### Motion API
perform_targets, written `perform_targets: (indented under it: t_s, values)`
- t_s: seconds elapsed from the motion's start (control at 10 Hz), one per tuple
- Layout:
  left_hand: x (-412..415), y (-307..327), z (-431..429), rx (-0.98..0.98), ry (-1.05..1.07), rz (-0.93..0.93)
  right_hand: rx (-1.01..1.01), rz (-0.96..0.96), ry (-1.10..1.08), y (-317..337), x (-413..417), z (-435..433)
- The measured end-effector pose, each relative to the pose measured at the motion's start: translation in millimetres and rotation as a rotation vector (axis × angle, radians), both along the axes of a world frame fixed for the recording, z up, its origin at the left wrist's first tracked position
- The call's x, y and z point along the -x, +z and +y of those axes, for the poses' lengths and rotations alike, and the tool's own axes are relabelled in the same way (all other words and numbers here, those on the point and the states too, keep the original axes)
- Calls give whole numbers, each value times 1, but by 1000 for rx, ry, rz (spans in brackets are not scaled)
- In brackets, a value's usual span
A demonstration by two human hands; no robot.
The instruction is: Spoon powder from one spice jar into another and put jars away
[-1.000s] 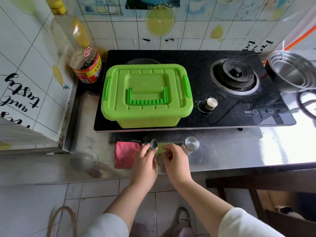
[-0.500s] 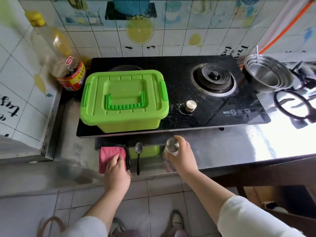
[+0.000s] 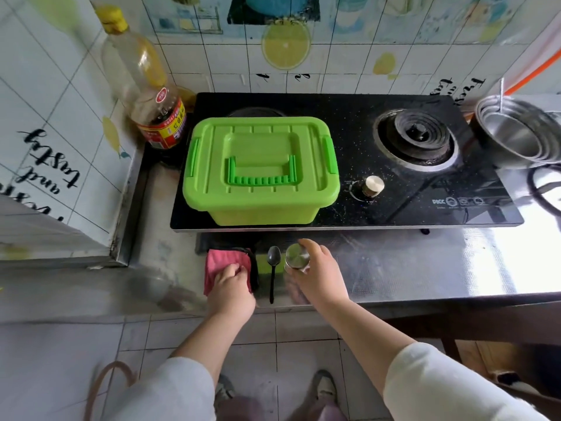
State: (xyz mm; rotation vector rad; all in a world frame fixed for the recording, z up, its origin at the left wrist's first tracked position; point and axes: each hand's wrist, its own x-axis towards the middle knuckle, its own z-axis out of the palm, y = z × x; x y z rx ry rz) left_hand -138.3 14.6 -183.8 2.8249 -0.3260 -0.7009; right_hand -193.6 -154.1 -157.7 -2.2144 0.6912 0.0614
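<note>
**Hands on jar and cloth at the counter edge**

We see the right hand (image 3: 318, 275) reaching forward from a white sleeve, palm down, fingers wrapped around a lidded jar (image 3: 297, 257) standing on the steel counter (image 3: 425, 268) just in front of the stove (image 3: 394, 165). The left hand (image 3: 231, 288) lies flat, fingers curled together on a pink cloth (image 3: 218, 261). Between the hands a spoon (image 3: 273, 268) lies on the counter, bowl toward the stove. A closed green box (image 3: 261, 168) sits on the stove behind them.
</note>
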Motion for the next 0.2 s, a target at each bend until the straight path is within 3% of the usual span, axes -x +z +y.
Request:
perform_targets:
  t_s: [0.2]
  values:
    - [-6,11,4,271,129,33,-25,64,-6,5,4,7]
